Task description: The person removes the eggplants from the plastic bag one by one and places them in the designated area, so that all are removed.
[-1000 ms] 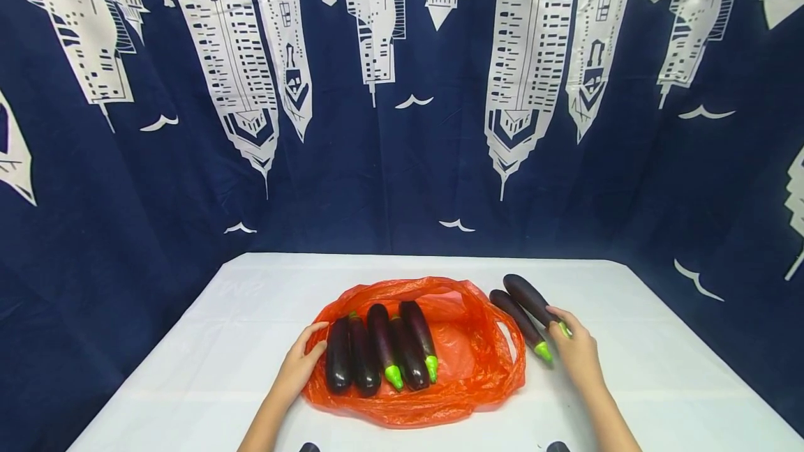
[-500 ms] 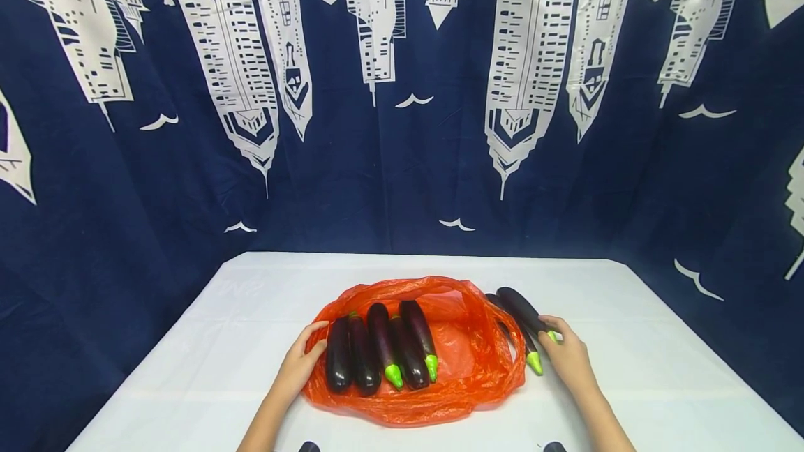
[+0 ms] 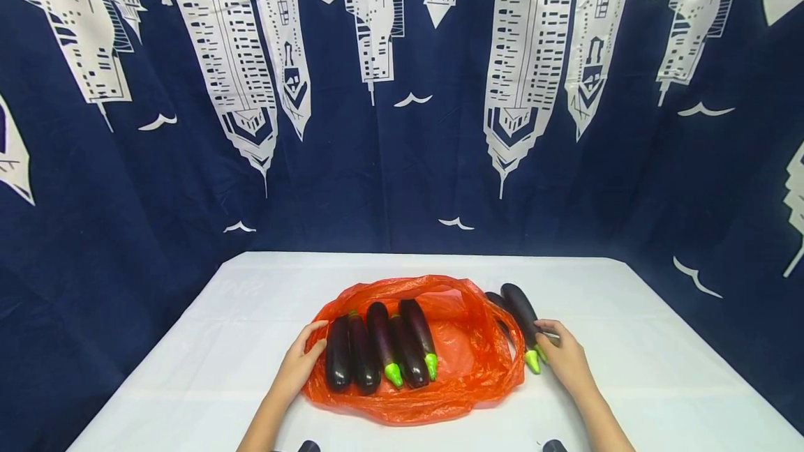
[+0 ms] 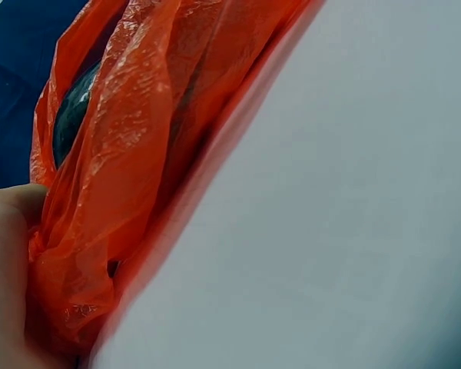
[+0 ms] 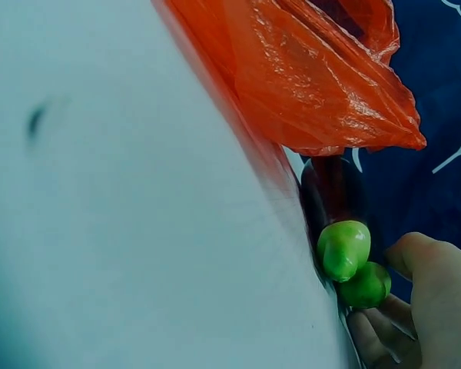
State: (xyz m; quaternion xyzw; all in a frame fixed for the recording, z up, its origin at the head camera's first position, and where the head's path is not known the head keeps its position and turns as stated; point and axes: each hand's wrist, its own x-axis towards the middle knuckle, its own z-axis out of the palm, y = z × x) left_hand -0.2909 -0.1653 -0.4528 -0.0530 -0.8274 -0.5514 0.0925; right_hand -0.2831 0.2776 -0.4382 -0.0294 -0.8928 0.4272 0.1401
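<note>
An orange-red plastic bag (image 3: 461, 389) lies wide-mouthed on the white table, with several dark purple eggplants (image 3: 380, 340) side by side in its left half. At its left edge, my left hand (image 3: 298, 361) holds the bag; in the left wrist view the film bunches beside the thumb (image 4: 19, 201). Two more eggplants (image 3: 520, 312) lie close together just outside the bag's right side, one partly behind the film. My right hand (image 3: 565, 358) is beside them, fingers apart near the green stem ends. The right wrist view shows these green caps (image 5: 344, 250) next to the spread thumb and fingers.
The white table (image 3: 188, 368) extends around the bag on all sides. A navy cloth (image 3: 402, 180) with white printed buildings hangs behind it. Inside the bag, bare film (image 3: 455, 347) shows right of the eggplants. Two dark rounded objects (image 3: 554, 446) show at the bottom edge.
My right hand moved the outer eggplant left against the other one, beside the bag, and its fingers have loosened from it. The left hand and bag have stayed put.
</note>
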